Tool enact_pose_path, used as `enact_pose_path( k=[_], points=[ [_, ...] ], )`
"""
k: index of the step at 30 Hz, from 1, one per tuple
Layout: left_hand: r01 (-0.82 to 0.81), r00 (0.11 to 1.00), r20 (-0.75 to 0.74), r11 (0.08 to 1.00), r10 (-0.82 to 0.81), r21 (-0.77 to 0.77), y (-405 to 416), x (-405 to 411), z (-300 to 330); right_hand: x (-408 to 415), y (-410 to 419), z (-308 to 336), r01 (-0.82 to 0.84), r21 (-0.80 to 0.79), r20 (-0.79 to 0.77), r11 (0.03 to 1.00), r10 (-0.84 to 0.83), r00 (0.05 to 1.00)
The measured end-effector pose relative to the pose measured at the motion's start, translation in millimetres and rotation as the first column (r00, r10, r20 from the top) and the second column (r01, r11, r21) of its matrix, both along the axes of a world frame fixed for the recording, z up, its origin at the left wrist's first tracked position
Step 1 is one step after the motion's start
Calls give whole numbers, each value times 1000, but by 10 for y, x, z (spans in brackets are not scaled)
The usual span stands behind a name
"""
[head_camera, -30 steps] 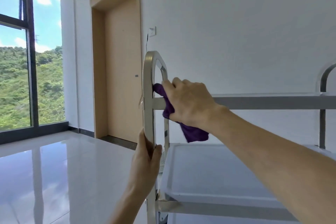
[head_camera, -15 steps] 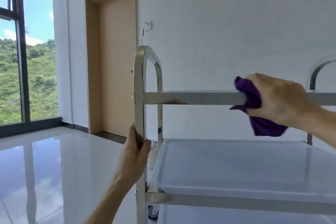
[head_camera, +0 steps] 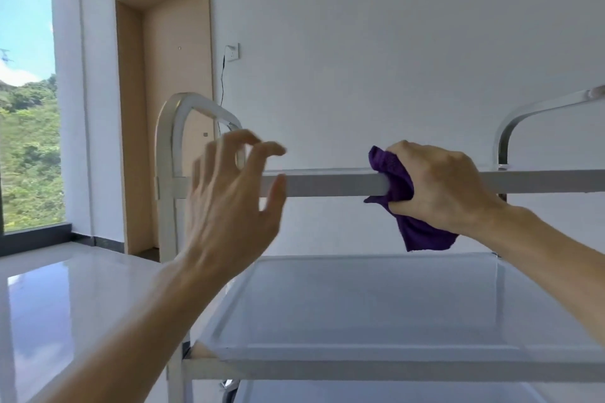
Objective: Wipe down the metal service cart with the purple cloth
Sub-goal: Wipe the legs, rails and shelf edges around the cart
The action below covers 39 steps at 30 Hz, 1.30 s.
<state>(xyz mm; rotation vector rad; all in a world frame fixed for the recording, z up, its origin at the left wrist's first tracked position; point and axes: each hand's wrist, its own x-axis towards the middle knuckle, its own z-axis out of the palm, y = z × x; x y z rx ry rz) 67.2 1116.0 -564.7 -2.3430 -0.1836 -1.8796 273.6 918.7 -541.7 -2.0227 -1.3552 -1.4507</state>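
Purple and soft, the cloth [head_camera: 397, 186] is bunched up in the right hand [head_camera: 438, 186], which grips it tight and presses it around the top rail [head_camera: 327, 184] of the metal cart [head_camera: 376, 366]. The rail runs left to right, and the cloth sits on its right part, with a loose corner hanging down below the hand.

The left hand [head_camera: 229, 203] is in the air in front of the rail's left end, near the curved handle [head_camera: 183, 108]. Its fingers are spread and a little bent, and it holds nothing.

The cloth looks light and floppy, so it is best held in a ball like this. The cart looks hard, shiny and maybe slippery. It seems to stand on wheels, so it could roll. A good place to hold it is the rail or the handle. The middle shelf [head_camera: 376, 304] lies below, near the person.
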Motion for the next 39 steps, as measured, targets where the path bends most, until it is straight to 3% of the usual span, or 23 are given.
enact_pose_path(
  k=[3,7,12,17,20,24,31,36,39],
  points=[
    [2,994,-107,994,10,105,-262,304,203,-50,105,-15,-3,-3,8,1000,3,1000],
    [-80,974,-210,996,87,44,-202,599,65,-102,239,-45,20,22,24,1000,-20,1000],
    [-75,990,-117,995,83,70,0,706,-135,86,-134,-41,28,-2,-34,1000,-28,999],
    [-46,994,-92,996,52,72,37,753,-147,482,-1039,-131,151,117,-147,982,-133,980],
    [-45,997,-59,997,48,56,17,783,-162,533,-1138,-138,209,140,-160,968,-186,969],
    [-59,998,-20,998,59,25,-10,806,-172,353,-748,-120,164,130,-96,978,-152,984],
    [-102,989,-97,992,108,70,61,699,-143,-258,537,-85,146,63,142,987,-154,978],
    [-102,980,-157,985,123,138,248,523,-92,-138,259,-95,55,78,174,995,-68,982],
    [-72,981,-171,989,94,132,376,440,-85,87,-204,-107,93,100,141,991,-107,984]
  ],
)
